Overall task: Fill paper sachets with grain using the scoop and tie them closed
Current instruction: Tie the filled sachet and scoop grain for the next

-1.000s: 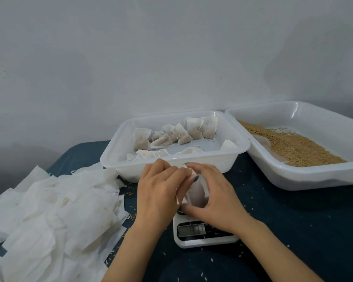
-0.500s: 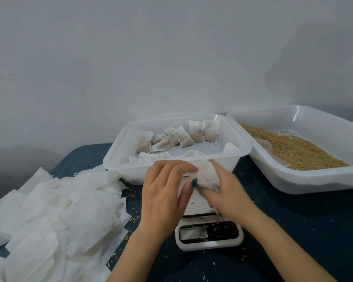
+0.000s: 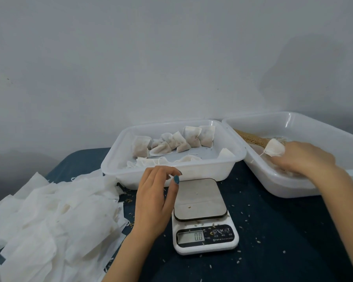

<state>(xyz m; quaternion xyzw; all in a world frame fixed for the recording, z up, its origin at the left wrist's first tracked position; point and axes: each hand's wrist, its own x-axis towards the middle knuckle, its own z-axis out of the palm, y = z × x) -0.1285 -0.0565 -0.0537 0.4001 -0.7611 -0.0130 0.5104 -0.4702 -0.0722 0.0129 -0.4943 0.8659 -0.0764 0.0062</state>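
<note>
The right hand [image 3: 302,159] reaches into the white rectangular plastic tray of brown grain [image 3: 306,127] at the right of the dark blue tabletop [image 3: 283,231]. Its fingers are closed on a small white paper sachet [image 3: 274,148], held over the grain [image 3: 251,138], with a thin white string [image 3: 257,156] hanging from the sachet toward the tray's near wall. Whether the hand also grips a scoop cannot be determined; the palm side is hidden.

The left hand [image 3: 154,200] hovers just left of the white digital kitchen scale [image 3: 204,218], holding nothing. Its fingers are curled loosely, thumb and fingertips apart.

The scale's grey metal weighing platform [image 3: 199,198] carries only a few stray grains, and the display [image 3: 190,236] reads 0.0.

Behind the scale stands a second white rectangular plastic tray [image 3: 171,176], touching the grain tray along its right rim. It contains a row of filled, tied paper sachets [image 3: 177,140] along the far side, and several flatter sachets [image 3: 163,160] along the near wall.

A loose pile of empty white paper sachets [image 3: 49,216] lies at the left of the tabletop. Spilled grains are scattered over the surface around the scale.
</note>
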